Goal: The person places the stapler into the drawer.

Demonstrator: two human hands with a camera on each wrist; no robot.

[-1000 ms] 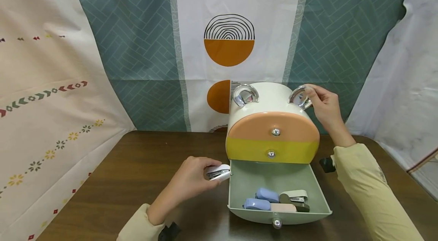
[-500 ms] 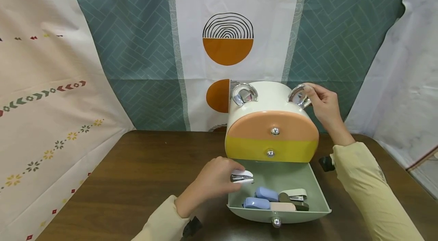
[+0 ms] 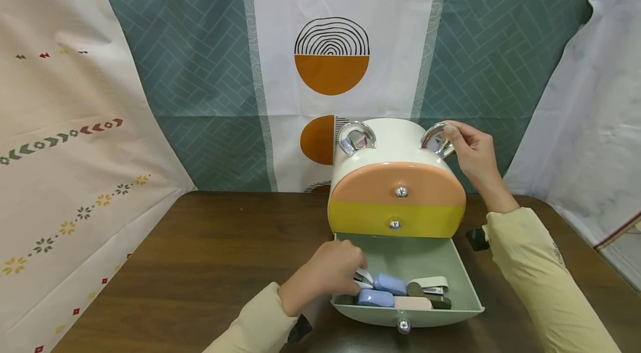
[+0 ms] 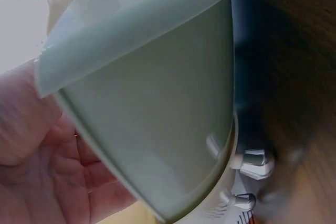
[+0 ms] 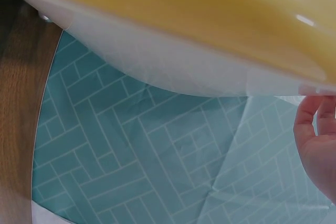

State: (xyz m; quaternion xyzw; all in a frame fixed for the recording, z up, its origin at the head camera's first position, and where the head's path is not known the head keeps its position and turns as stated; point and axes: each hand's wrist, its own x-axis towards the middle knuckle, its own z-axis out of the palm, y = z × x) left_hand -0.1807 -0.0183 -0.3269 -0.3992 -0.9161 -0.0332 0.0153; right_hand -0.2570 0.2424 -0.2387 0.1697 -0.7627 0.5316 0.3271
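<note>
A white rounded cabinet (image 3: 395, 141) stands on the brown table, with an orange top drawer (image 3: 398, 183) and a yellow middle drawer (image 3: 395, 219), both closed. Its green bottom drawer (image 3: 453, 272) is pulled out. My left hand (image 3: 358, 275) reaches over the drawer's left wall and pinches a small white stapler (image 3: 365, 278) just inside. Beside it lie two blue staplers (image 3: 390, 284), a pink one (image 3: 413, 303) and a white-and-dark one (image 3: 432, 289). My right hand (image 3: 448, 138) grips the right chrome ring (image 3: 437, 141) on the cabinet's top. In the left wrist view the drawer wall (image 4: 157, 103) fills the picture.
A second chrome ring (image 3: 356, 138) sits on the cabinet's top left. The open drawer's round knob (image 3: 402, 325) pokes toward me near the table's front. Bare table (image 3: 200, 241) stretches to the left. Patterned curtains (image 3: 200, 63) hang close behind and at both sides.
My left hand has carried the white stapler rightward from beside the drawer, over its left wall, and down among the other staplers. The right hand has stayed on the chrome ring.
</note>
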